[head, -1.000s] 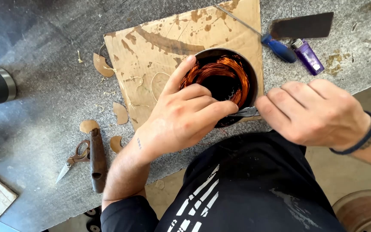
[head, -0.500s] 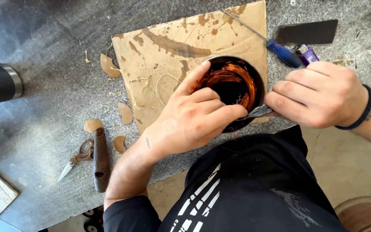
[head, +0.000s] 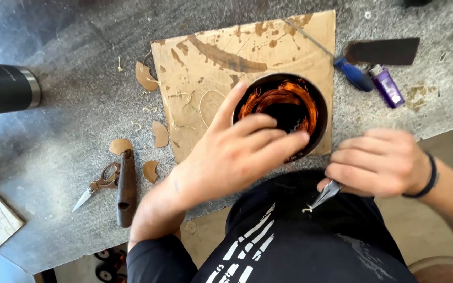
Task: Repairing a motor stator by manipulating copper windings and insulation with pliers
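Observation:
My left hand (head: 239, 152) rests on a round dark motor stator (head: 310, 112) with orange copper windings, fingers over its near rim. The stator stands on a stained sheet of cardboard (head: 205, 68) on a grey bench. My right hand (head: 381, 162) is off the bench edge to the right and grips small metal pliers (head: 325, 195), whose tips point down-left and pinch a short pale strand. A black band circles the right wrist.
A blue-handled tool (head: 352, 75), a purple lighter (head: 387, 86) and a dark flat blade (head: 384, 51) lie at the upper right. Small scissors (head: 99, 186), a brown-handled tool (head: 127, 187) and cardboard scraps (head: 146, 76) lie left. A black cylinder (head: 3, 88) lies at far left.
My right hand has drawn away from the stator's rim toward me with the pliers, now clear of the bench edge. The left hand stays on the stator.

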